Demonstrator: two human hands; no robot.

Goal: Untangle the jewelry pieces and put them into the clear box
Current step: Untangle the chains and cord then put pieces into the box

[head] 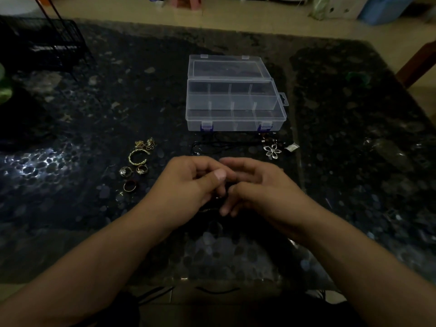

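Early stage: clear box [236,125] open, compartments apparently empty; near it, gold bangle [137,156], rings [130,177], flower pendant [272,151] unsorted; left hand [188,182] and right hand [259,185], fingers curled together, pinch a dark cord [218,197].

— What's around the edges?
— A dark speckled surface [94,119] fills most of the frame. A black wire rack [50,41] stands at upper left, something green [4,88] at the left edge.
— And beyond?
— Pale floor [236,17] along the top, a blue bin [387,8] at upper right, a pink stool [186,1] top centre.
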